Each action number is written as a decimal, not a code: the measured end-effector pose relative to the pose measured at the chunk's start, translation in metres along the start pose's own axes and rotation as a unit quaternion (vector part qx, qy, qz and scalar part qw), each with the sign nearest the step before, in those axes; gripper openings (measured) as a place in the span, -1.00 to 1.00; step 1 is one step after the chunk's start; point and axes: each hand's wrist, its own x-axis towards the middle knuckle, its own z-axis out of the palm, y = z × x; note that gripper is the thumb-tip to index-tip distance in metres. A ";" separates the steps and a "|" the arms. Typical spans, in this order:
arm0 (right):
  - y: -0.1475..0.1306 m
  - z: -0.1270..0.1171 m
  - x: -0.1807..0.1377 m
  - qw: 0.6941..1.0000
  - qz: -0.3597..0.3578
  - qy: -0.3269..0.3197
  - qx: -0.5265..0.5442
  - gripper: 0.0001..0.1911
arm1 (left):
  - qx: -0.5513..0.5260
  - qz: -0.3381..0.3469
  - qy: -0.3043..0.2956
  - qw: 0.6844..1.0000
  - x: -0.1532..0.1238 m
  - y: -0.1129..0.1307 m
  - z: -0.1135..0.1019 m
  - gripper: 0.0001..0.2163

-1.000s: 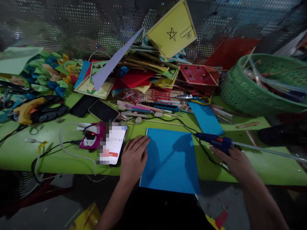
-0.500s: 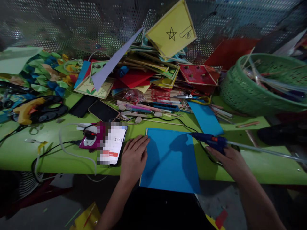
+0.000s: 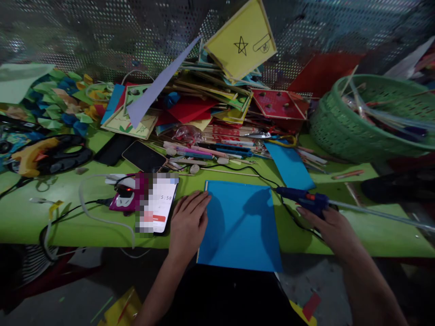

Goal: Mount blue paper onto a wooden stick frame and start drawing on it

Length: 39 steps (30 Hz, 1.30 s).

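Observation:
A square sheet of blue paper (image 3: 238, 231) lies in front of me, reaching over the table's front edge, with a thin pale stick along its left side. My left hand (image 3: 190, 217) rests flat at that left side, its fingertips on the paper's edge. In my right hand (image 3: 335, 226) is a blue glue gun (image 3: 304, 199), gripped by its handle. A long clear glue stick (image 3: 374, 211) sticks out of its back. The gun's nozzle points left, just past the paper's upper right corner. Shadows of the gun and hand fall on the paper.
A lit phone (image 3: 161, 203) and a purple power strip (image 3: 125, 199) lie left of my left hand. Behind are a dark phone (image 3: 144, 156), pens, sticks and scissors (image 3: 285, 139), below a heap of framed paper cards. A green basket (image 3: 370, 136) stands back right.
My right hand has shifted slightly to the right with the glue gun, so the nozzle is farther from the paper's corner. My left hand stays at the paper's left edge.

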 end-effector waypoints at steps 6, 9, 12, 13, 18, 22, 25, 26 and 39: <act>0.001 0.003 0.002 1.000 0.003 -0.009 -0.010 -0.47 | 0.006 0.001 -0.001 1.000 0.000 0.000 0.000 -0.63; 0.002 0.005 0.003 1.000 -0.001 -0.013 -0.007 -0.46 | 0.006 0.002 -0.001 1.000 -0.001 -0.001 0.001 -0.63; 0.000 0.007 0.003 1.000 -0.005 -0.015 -0.002 -0.43 | 0.001 0.003 0.000 1.000 -0.001 -0.002 0.001 -0.62; -0.002 0.008 0.002 1.000 -0.006 -0.020 -0.003 -0.43 | 0.000 0.003 -0.001 1.000 -0.001 -0.002 0.001 -0.62; -0.013 0.014 0.003 0.998 -0.021 -0.055 -0.022 -0.40 | -0.002 0.002 -0.004 1.000 -0.001 -0.002 0.001 -0.61; -0.018 0.015 0.003 0.998 -0.035 -0.054 -0.017 -0.41 | -0.001 -0.003 -0.001 1.000 0.000 0.000 0.000 -0.62; -0.020 0.016 0.003 0.997 -0.047 -0.059 -0.016 -0.43 | -0.001 0.000 0.003 1.000 0.000 0.000 0.000 -0.62; -0.021 0.017 0.003 0.997 -0.051 -0.060 -0.016 -0.44 | -0.001 0.001 0.002 1.000 0.000 0.000 0.000 -0.62; 0.010 -0.005 -0.002 0.992 0.031 -0.007 0.125 -0.36 | -0.001 0.006 -0.003 1.000 0.000 -0.002 0.000 -0.62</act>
